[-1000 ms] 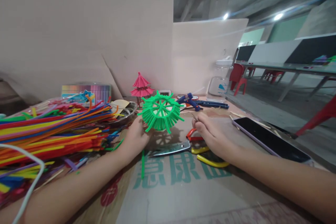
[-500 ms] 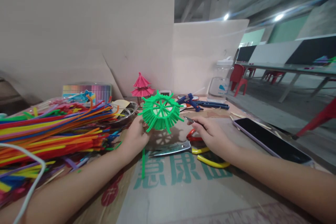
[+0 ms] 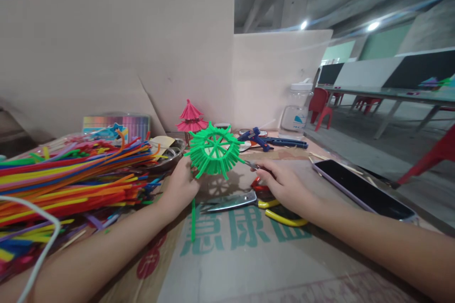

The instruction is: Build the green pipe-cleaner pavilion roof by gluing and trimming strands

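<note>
Green pipe-cleaner canopy [image 3: 217, 164], raised above the sheet-covered table [image 3: 249, 265], midway between its left and right edges. The piece is presumably light and springy, its fuzzy surface gripping rather than slippery; the fringe would bend easily under pressure, so the inner ring, where strands lie dense, should offer the firmest hold. Six or more spokes radiate from a hub within this ring; stubby strands splay outward. The left hand [image 3: 181, 182], fingers curled closely together, grips its left underside. The right hand [image 3: 284, 182] pinches a slender metal-tipped tool [image 3: 251, 165], point near the fringe. Smooth-bladed scissors [image 3: 232, 201] lie below; glossy phone [image 3: 362, 191] near the table's right edge.
</note>
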### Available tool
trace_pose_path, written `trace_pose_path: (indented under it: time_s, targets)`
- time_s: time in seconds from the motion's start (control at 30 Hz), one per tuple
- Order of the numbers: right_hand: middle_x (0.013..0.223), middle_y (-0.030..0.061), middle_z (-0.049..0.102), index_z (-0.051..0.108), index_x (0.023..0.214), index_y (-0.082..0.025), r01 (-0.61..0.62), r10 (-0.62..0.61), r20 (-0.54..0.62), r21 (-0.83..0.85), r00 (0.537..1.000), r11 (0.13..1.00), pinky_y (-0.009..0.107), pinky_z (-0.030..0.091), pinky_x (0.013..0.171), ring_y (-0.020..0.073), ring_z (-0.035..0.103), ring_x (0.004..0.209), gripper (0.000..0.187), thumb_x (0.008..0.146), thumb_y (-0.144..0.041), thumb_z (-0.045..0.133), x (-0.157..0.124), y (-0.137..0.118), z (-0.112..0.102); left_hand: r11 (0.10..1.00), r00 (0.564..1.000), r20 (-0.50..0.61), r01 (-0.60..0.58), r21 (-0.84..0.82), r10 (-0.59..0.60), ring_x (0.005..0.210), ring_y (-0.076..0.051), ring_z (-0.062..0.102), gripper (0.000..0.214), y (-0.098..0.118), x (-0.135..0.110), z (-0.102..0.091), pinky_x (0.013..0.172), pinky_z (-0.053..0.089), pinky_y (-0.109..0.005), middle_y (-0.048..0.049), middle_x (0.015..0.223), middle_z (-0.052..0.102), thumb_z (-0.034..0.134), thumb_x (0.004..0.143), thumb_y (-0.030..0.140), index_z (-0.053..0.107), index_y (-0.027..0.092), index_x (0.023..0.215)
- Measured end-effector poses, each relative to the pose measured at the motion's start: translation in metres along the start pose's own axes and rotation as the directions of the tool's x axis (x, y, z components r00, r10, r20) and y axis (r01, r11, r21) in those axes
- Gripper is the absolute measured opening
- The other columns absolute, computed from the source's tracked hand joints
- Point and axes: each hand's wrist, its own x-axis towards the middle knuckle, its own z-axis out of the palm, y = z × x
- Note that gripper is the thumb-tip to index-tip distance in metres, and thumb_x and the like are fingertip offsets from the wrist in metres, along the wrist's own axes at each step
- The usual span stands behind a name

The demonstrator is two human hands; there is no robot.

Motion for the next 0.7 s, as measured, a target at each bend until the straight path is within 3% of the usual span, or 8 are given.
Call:
trace_pose_path:
  time_s: [0.7]
  targets:
    - [0.098, 0.0074, 0.075, 0.068, 0.091, -0.022, -0.022, 0.021, 0.043, 0.012, 0.999, 1.000, 0.034, 0.051, 0.075, 0.0246, 0.068, 0.092, 0.030, 0.097, -0.032, 0.040, 0.0016, 0.0022, -0.0008, 1.000, 1.000, -0.003, 0.012, 0.004, -0.012, 0.110, -0.028, 0.061, 0.028, 0.0077, 0.0012, -0.0008, 0.099, 0.049, -0.044, -0.0130, 0.113, 0.066, 0.060, 0.085, 0.030, 0.062, 0.013, 0.108]
